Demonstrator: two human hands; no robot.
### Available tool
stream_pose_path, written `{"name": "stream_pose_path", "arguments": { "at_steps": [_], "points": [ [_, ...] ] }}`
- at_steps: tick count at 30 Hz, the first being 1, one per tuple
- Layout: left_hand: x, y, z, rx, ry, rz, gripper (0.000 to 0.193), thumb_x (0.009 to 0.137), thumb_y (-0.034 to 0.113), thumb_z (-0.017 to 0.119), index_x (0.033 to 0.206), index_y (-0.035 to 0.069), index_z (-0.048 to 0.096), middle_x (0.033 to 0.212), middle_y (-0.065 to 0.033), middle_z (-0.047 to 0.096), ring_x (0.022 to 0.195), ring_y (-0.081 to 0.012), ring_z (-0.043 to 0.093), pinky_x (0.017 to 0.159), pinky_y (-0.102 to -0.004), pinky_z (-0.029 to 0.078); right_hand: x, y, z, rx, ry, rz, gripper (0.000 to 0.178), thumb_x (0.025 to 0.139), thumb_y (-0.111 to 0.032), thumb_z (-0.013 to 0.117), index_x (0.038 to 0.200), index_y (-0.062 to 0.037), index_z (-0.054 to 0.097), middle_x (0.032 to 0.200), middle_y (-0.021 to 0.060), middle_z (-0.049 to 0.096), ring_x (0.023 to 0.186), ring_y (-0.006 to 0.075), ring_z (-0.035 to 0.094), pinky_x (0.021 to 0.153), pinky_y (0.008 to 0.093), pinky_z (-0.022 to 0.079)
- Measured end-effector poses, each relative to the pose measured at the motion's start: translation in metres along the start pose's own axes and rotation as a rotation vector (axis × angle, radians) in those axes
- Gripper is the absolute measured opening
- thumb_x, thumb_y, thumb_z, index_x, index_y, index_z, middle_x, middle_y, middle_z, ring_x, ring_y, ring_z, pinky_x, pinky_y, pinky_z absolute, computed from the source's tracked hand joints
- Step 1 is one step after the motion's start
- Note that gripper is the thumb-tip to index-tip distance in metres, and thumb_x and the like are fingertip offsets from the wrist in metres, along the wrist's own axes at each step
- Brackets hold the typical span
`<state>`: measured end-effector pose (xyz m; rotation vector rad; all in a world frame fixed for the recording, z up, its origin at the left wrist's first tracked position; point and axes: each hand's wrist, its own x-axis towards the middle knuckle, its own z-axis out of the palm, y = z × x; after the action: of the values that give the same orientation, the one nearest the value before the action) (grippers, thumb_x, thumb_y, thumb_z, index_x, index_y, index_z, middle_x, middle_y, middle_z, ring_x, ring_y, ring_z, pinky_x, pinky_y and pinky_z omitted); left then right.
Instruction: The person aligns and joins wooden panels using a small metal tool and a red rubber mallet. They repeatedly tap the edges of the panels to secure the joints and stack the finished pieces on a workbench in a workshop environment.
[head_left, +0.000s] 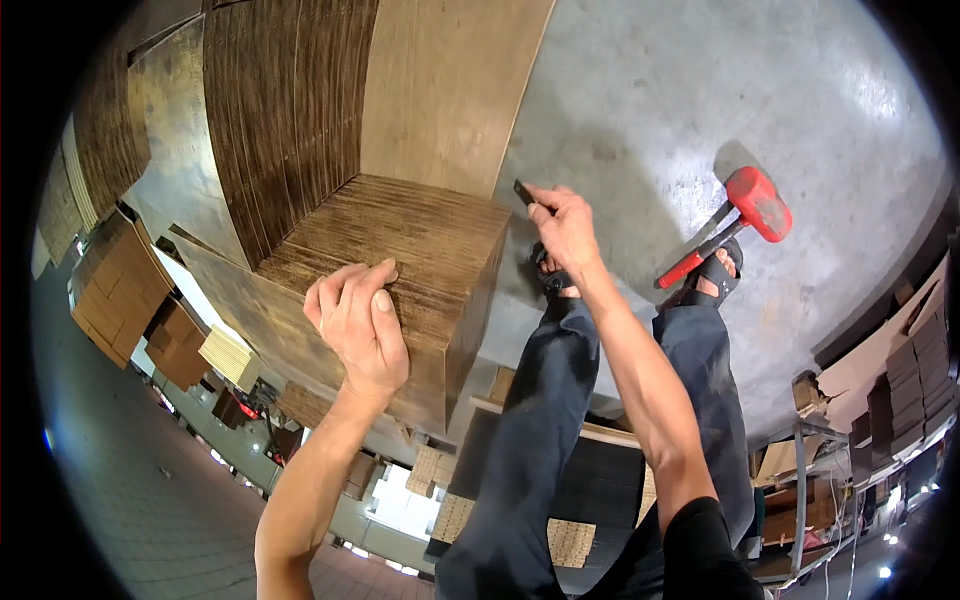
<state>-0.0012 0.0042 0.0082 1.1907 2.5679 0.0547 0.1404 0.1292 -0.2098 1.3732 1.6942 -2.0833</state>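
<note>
My left hand (360,325) is over the top of a brown wood-grain block or stack (400,235), its fingers curled and the thumb bent in beside them. Whether anything sits between those fingers is hidden. To the right, my right hand (565,228) pinches a small dark flat piece (523,191) that sticks out past the thumb and forefinger. It is held above the grey floor, a little off the stack's right edge. The stack's top shows many fine parallel lines, and a taller ribbed brown face (285,110) rises along its left side.
A smooth light-brown panel (450,90) stands behind the stack. On the concrete floor (620,90) a mallet (757,203) with a red head leans by my right foot. Cardboard pieces (905,370) and a metal frame (800,490) are at the lower right.
</note>
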Motion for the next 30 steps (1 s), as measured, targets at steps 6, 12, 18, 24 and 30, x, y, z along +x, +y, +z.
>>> {"name": "stream_pose_path", "arguments": {
  "at_steps": [6, 12, 18, 24, 30],
  "points": [
    [0.002, -0.002, 0.001, -0.008, 0.021, 0.006, 0.031, 0.100, 0.019, 0.041, 0.110, 0.003, 0.066, 0.095, -0.0072, 0.069, 0.102, -0.0269, 0.057, 0.100, -0.0399, 0.032, -0.017, -0.028, -0.007, -0.040, -0.243, 0.015, 0.034, 0.086, -0.006, 0.062, 0.118, -0.0105, 0.071, 0.095, 0.0181, 0.064, 0.093, 0.0344, 0.062, 0.086, 0.0391, 0.048],
    [0.007, 0.000, 0.005, 0.006, 0.019, 0.028, 0.031, 0.099, 0.019, 0.042, 0.110, 0.004, 0.066, 0.095, -0.0063, 0.069, 0.101, -0.0265, 0.057, 0.099, -0.0397, 0.032, 0.000, 0.014, 0.013, 0.015, -0.068, -0.007, 0.035, 0.085, -0.005, 0.064, 0.119, -0.0086, 0.070, 0.083, 0.0128, 0.058, 0.085, 0.0268, 0.060, 0.080, 0.0352, 0.048],
    [-0.002, -0.001, 0.002, -0.028, 0.035, -0.022, 0.028, 0.094, 0.019, 0.048, 0.108, 0.005, 0.068, 0.098, -0.0061, 0.068, 0.101, -0.0256, 0.057, 0.100, -0.0407, 0.030, -0.024, -0.028, -0.004, -0.069, -0.084, -0.122, 0.036, 0.084, -0.005, 0.063, 0.119, -0.0051, 0.069, 0.080, 0.0136, 0.056, 0.078, 0.0246, 0.056, 0.077, 0.0321, 0.047],
    [0.003, -0.003, 0.004, -0.013, 0.049, 0.004, 0.026, 0.094, 0.017, 0.049, 0.109, 0.006, 0.067, 0.097, -0.0057, 0.068, 0.101, -0.0257, 0.058, 0.100, -0.0412, 0.031, -0.061, -0.058, -0.010, -0.043, -0.250, -0.239, 0.037, 0.084, -0.002, 0.066, 0.120, -0.0046, 0.069, 0.073, 0.0115, 0.047, 0.073, 0.0241, 0.054, 0.067, 0.0356, 0.045],
    [0.002, -0.003, 0.003, -0.018, 0.050, 0.016, 0.029, 0.098, 0.018, 0.045, 0.108, 0.004, 0.068, 0.096, -0.0051, 0.069, 0.101, -0.0260, 0.058, 0.099, -0.0397, 0.032, -0.129, -0.138, -0.025, 0.188, -0.222, -0.216, 0.025, 0.085, -0.002, 0.070, 0.109, 0.0006, 0.071, 0.070, 0.0066, 0.050, 0.066, 0.0162, 0.050, 0.061, 0.0285, 0.040]
  ]
}}
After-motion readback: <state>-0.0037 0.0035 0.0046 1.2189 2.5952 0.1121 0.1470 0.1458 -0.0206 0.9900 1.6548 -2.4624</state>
